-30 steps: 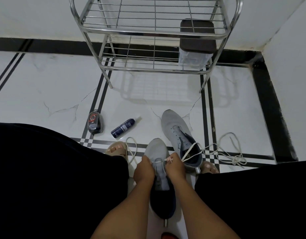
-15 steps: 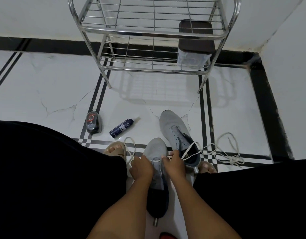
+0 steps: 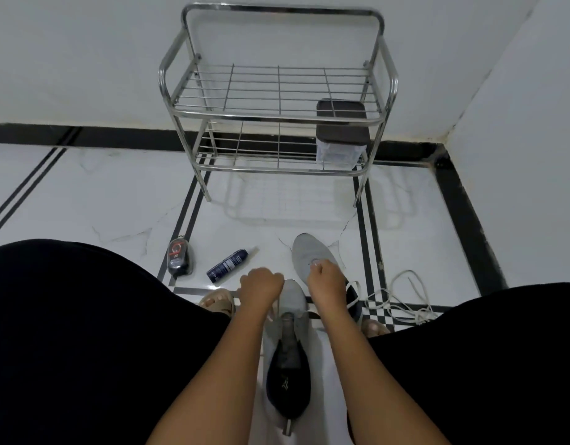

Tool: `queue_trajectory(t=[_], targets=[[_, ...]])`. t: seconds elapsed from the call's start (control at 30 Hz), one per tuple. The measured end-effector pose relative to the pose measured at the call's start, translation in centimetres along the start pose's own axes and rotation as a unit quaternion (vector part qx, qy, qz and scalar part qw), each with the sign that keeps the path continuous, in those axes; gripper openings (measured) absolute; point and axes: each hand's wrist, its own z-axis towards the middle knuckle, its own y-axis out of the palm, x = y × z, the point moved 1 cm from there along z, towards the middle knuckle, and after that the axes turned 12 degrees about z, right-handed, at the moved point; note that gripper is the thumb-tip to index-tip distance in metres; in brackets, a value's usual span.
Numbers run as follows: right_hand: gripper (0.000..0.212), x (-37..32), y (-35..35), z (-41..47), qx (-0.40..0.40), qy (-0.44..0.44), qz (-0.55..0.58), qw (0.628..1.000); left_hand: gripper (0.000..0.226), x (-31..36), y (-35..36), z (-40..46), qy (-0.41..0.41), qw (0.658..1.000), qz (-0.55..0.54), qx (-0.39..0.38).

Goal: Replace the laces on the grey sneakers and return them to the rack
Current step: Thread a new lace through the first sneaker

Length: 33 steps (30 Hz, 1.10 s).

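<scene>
The near grey fabric sneaker (image 3: 291, 303) stands on the white tiled floor (image 3: 116, 200) between the person's knees. The left hand (image 3: 260, 289) and the right hand (image 3: 327, 282) are both closed into fists, each seemingly pulling one end of the white lace (image 3: 311, 312), though the fingers hide it. The second grey sneaker (image 3: 309, 252) lies just behind the right hand. A loose white shoelace (image 3: 402, 300) lies to the right. The metal wire rack (image 3: 277, 91) stands at the wall.

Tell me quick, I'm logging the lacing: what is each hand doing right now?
Left hand: closed, fingers curled on the lace of the near sneaker.
Right hand: closed, pulling the other lace end.
</scene>
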Motion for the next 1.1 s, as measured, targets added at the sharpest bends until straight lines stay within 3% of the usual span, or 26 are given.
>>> queue_trajectory(t=[0.1, 0.23, 0.37, 0.53, 0.73, 0.87, 1.1], targets=[[0.028, -3.7, -1.6, 0.1, -0.012, -0.029, 0.082, 0.996, 0.024, 1.8, -5.2, -2.0, 0.035, 0.999, -0.034, 0.013], [0.023, -9.8, -4.1, 0.1, -0.033, -0.087, 0.145, 0.985, 0.021, 4.1, -11.7, -4.9, 0.097, 0.993, -0.055, 0.046], [0.008, -16.7, -7.1, -0.3, -0.091, -0.163, 0.085, 0.979, 0.021, 6.2, -17.2, -7.5, 0.157, 0.985, -0.024, 0.071], [0.008, -23.3, -10.7, -0.6, -0.087, -0.242, 0.027, 0.966, 0.018, 7.7, -23.0, -9.0, 0.217, 0.972, 0.010, 0.093], [0.004, -23.9, -11.7, -0.1, -0.065, -0.295, 0.114, 0.946, 0.024, 7.8, -26.6, -10.7, 0.299, 0.949, -0.088, 0.051], [0.007, -24.2, -11.9, -0.6, -0.073, -0.284, 0.185, 0.938, 0.023, 6.6, -27.4, -10.3, 0.305, 0.917, -0.257, 0.000], [0.010, -26.0, -13.8, -0.9, -0.041, -0.301, 0.280, 0.911, 0.029, 7.6, -27.1, -10.6, 0.347, 0.866, -0.360, 0.010]])
